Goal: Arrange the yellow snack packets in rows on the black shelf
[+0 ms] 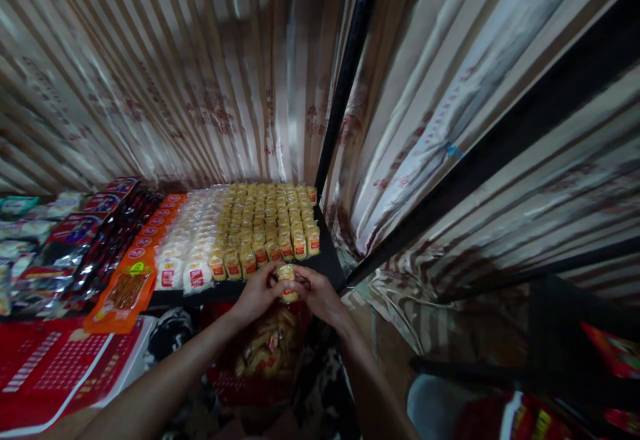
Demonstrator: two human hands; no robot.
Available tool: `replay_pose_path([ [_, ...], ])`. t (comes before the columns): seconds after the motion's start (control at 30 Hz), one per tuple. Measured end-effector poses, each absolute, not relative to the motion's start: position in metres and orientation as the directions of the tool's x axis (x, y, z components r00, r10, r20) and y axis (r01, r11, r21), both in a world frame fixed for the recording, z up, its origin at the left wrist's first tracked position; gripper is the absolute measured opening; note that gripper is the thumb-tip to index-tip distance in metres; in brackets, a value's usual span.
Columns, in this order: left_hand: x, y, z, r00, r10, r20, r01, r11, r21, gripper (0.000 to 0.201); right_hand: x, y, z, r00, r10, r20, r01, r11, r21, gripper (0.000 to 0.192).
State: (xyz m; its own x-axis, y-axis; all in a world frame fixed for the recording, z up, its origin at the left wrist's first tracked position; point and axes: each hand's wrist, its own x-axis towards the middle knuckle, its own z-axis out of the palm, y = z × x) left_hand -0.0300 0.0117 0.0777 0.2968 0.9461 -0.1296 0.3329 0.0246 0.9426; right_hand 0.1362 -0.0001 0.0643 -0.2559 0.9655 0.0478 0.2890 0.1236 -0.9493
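Left hand (257, 291) and right hand (317, 295) together pinch one yellow snack packet (287, 281) at the shelf (327, 263) front edge; light, crinkly, likely crushable: hold by its ends

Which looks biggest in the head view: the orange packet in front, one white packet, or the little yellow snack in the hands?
1. Orange packet, clearly the largest.
2. White packet.
3. Yellow snack, held between the left hand and right hand; partly covered, so only roughly smaller than the white one.
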Motion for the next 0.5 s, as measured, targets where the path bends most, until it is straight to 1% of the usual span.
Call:
replay_pose_path([
  [0.07, -0.026, 0.024, 0.088, 0.334, 0.937, -0.097, 0.332, -0.021, 0.943, 0.043, 0.139, 0.008, 0.068, -0.212, 0.976, 0.054, 0.267, 0.111, -0.957, 0.032],
  [0.13, -0.02, 0.039, 0.096, 0.337, 0.939, -0.064, 0.322, -0.051, 0.945, 0.04, 0.142, 0.018, 0.069, -0.114, 0.99, 0.085, 0.259, 0.112, -0.959, 0.036],
  [0.23, -0.008, 0.067, 0.105, 0.306, 0.951, -0.031, 0.304, -0.067, 0.95, 0.038, 0.147, 0.033, 0.067, 0.126, 0.977, 0.172, 0.213, 0.143, -0.967, 0.042],
  [0.33, 0.008, 0.102, 0.116, 0.238, 0.97, 0.048, 0.343, -0.13, 0.93, 0.035, 0.153, 0.05, 0.067, 0.342, 0.915, 0.214, 0.186, 0.157, -0.97, 0.044],
  [0.4, 0.021, 0.126, 0.125, 0.221, 0.968, 0.119, 0.395, -0.2, 0.897, 0.032, 0.158, 0.064, 0.07, 0.409, 0.887, 0.213, 0.198, 0.141, -0.97, 0.046],
  [0.5, 0.043, 0.16, 0.139, 0.222, 0.959, 0.175, 0.458, -0.261, 0.85, 0.029, 0.163, 0.088, 0.077, 0.436, 0.878, 0.197, 0.21, 0.113, -0.971, 0.05],
])
